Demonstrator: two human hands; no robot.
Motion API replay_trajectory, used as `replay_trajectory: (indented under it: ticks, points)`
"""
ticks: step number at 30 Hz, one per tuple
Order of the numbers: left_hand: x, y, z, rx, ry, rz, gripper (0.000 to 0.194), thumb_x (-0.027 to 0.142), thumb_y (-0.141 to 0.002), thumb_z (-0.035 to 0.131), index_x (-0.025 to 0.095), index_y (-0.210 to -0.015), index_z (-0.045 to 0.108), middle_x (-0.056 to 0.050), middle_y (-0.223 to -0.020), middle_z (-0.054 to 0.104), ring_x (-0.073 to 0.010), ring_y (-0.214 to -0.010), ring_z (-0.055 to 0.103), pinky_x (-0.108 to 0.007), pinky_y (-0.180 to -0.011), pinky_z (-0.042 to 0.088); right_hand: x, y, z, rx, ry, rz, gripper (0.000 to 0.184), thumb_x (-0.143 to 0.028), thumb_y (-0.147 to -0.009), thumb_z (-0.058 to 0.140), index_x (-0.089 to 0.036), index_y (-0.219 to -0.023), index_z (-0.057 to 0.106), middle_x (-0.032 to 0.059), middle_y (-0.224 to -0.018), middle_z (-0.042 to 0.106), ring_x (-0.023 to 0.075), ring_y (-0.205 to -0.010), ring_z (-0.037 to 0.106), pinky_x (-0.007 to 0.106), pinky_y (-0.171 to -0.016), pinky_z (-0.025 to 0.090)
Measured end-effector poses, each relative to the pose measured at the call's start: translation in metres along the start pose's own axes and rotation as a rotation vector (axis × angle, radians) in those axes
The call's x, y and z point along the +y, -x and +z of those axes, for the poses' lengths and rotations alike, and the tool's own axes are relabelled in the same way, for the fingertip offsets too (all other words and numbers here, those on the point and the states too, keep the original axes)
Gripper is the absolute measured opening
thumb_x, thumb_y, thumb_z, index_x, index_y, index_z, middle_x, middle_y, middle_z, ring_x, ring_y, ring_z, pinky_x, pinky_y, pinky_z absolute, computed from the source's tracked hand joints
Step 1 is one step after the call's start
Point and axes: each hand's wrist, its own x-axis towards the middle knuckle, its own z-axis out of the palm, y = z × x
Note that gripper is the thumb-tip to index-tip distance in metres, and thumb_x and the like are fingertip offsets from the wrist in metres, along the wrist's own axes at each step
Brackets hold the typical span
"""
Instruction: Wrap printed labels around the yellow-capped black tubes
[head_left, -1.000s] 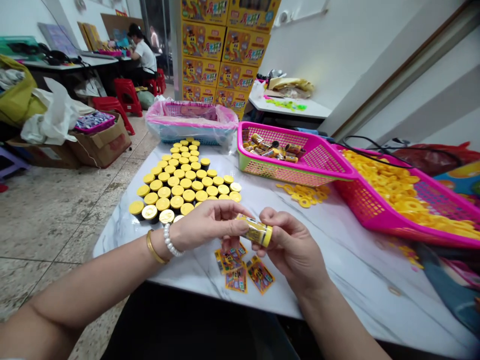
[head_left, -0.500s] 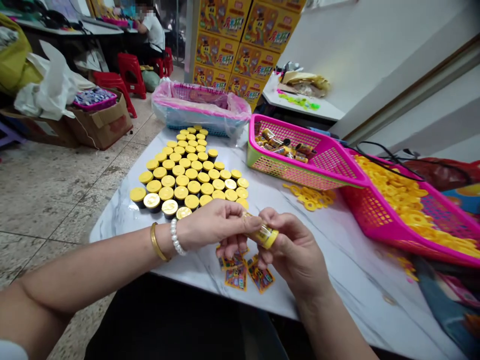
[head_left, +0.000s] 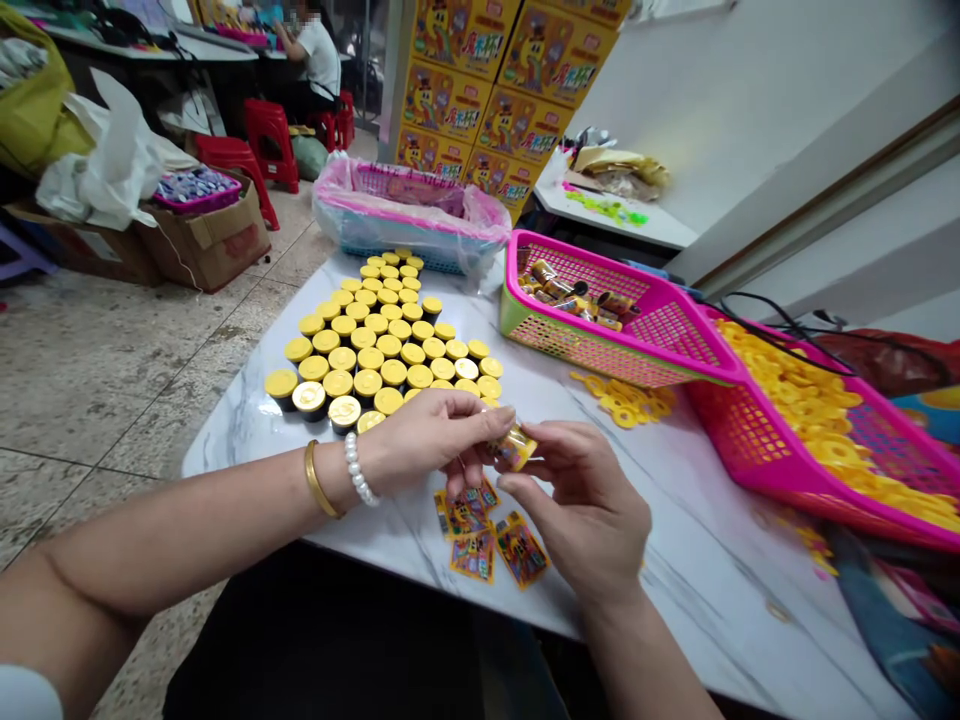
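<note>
Over the front of the marble-patterned table, my left hand (head_left: pixel 431 435) is closed round a small yellow cylindrical container (head_left: pixel 517 449) with a printed wrapper, its thumb along the top. My right hand (head_left: pixel 589 505) has its fingertips at the container's right end, forefinger above and thumb below. Part of the container is hidden by the fingers. Below the hands lie several colourful printed labels (head_left: pixel 521 550) with yellow edges. Just beyond my left hand stand rows of dark containers with yellow lids (head_left: pixel 367 383), packed close together.
A pink and green basket (head_left: pixel 630 352) holds small wrapped containers. Right of it, a pink basket (head_left: pixel 742 425) holds yellow ring-shaped parts; more rings (head_left: pixel 626 400) lie on the table (head_left: pixel 720 590). A plastic-lined basket (head_left: pixel 412 235) stands at the back. A person (head_left: pixel 319 60) sits far off.
My right hand's fingers have shifted on the container's end, with the thumb now lower. The container has turned slightly in my left hand. The whole view has shifted a little.
</note>
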Motion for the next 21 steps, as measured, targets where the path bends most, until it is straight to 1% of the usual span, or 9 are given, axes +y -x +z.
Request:
replay_trajectory:
  ticks: [2, 4, 7, 9, 12, 13, 15, 18, 21]
  points:
    - [0.000, 0.000, 0.000, 0.014, -0.019, 0.030, 0.056, 0.068, -0.074, 0.075, 0.014, -0.078, 0.060, 0.003, -0.053, 0.056, -0.0074, -0.043, 0.050, -0.019, -0.041, 0.040, 0.001, 0.003, 0.002, 0.039, 0.112, -0.076, 0.045, -0.013, -0.078, 0.083, -0.031, -0.118, 0.073, 0.0032, -0.107, 0.064, 0.0155, -0.086, 0.069, 0.030, -0.071, 0.066]
    - [-0.001, 0.000, 0.001, 0.033, -0.053, 0.087, 0.051, 0.062, -0.076, 0.076, 0.014, -0.078, 0.060, 0.003, -0.057, 0.058, -0.0062, -0.044, 0.049, -0.019, -0.042, 0.039, 0.001, 0.006, 0.005, 0.076, 0.156, -0.078, 0.044, -0.012, -0.077, 0.083, -0.030, -0.116, 0.074, 0.0031, -0.102, 0.068, 0.0162, -0.084, 0.070, 0.030, -0.070, 0.067]
    - [-0.002, 0.002, 0.004, 0.062, -0.086, 0.197, 0.046, 0.057, -0.079, 0.076, 0.014, -0.079, 0.058, 0.001, -0.067, 0.062, -0.0048, -0.046, 0.048, -0.019, -0.044, 0.038, -0.004, 0.009, 0.010, 0.131, 0.124, 0.022, 0.035, -0.017, -0.078, 0.083, -0.027, -0.111, 0.077, 0.0026, -0.091, 0.071, 0.0173, -0.077, 0.071, 0.031, -0.066, 0.066]
    - [-0.001, 0.004, 0.005, 0.060, -0.116, 0.231, 0.046, 0.057, -0.080, 0.074, 0.015, -0.080, 0.057, 0.001, -0.069, 0.062, -0.0056, -0.049, 0.050, -0.019, -0.046, 0.039, -0.008, 0.008, 0.013, 0.148, 0.070, 0.098, 0.029, -0.022, -0.079, 0.083, -0.026, -0.107, 0.078, 0.0028, -0.087, 0.072, 0.0176, -0.072, 0.071, 0.032, -0.065, 0.065]
    - [0.001, 0.005, 0.004, 0.035, -0.176, 0.193, 0.047, 0.060, -0.081, 0.072, 0.015, -0.085, 0.058, 0.000, -0.068, 0.062, -0.0084, -0.049, 0.056, -0.020, -0.045, 0.043, -0.012, 0.006, 0.014, 0.131, -0.004, 0.175, 0.021, -0.028, -0.082, 0.081, -0.025, -0.102, 0.078, 0.0025, -0.082, 0.072, 0.0177, -0.068, 0.071, 0.032, -0.063, 0.065]
    - [0.002, 0.006, 0.004, 0.021, -0.184, 0.177, 0.048, 0.061, -0.081, 0.072, 0.016, -0.089, 0.058, 0.001, -0.066, 0.062, -0.0089, -0.047, 0.057, -0.020, -0.044, 0.043, -0.011, 0.004, 0.013, 0.117, -0.035, 0.187, 0.022, -0.030, -0.083, 0.080, -0.025, -0.104, 0.077, 0.0022, -0.082, 0.072, 0.0172, -0.067, 0.071, 0.032, -0.062, 0.065]
    - [0.004, 0.006, 0.003, -0.001, -0.171, 0.145, 0.050, 0.064, -0.081, 0.070, 0.018, -0.095, 0.056, 0.003, -0.062, 0.061, -0.0085, -0.041, 0.055, -0.018, -0.039, 0.040, -0.009, 0.001, 0.010, 0.065, -0.107, 0.183, 0.029, -0.030, -0.084, 0.080, -0.027, -0.112, 0.075, 0.0028, -0.091, 0.072, 0.0168, -0.069, 0.071, 0.032, -0.062, 0.066]
    - [0.006, 0.005, 0.002, -0.035, -0.117, 0.052, 0.056, 0.072, -0.078, 0.067, 0.018, -0.084, 0.053, 0.005, -0.053, 0.058, -0.0067, -0.032, 0.047, -0.016, -0.032, 0.031, -0.005, -0.002, 0.004, -0.041, -0.196, 0.100, 0.031, -0.028, -0.084, 0.080, -0.032, -0.115, 0.076, 0.0040, -0.105, 0.067, 0.0184, -0.085, 0.072, 0.032, -0.066, 0.066]
    - [0.005, 0.004, 0.001, -0.101, -0.069, -0.076, 0.063, 0.080, -0.072, 0.065, 0.018, -0.074, 0.052, 0.004, -0.048, 0.057, -0.0066, -0.029, 0.043, -0.017, -0.028, 0.026, -0.003, -0.002, 0.000, -0.080, -0.199, 0.045, 0.024, -0.021, -0.086, 0.077, -0.035, -0.106, 0.080, 0.0031, -0.099, 0.064, 0.0175, -0.089, 0.069, 0.029, -0.066, 0.065]
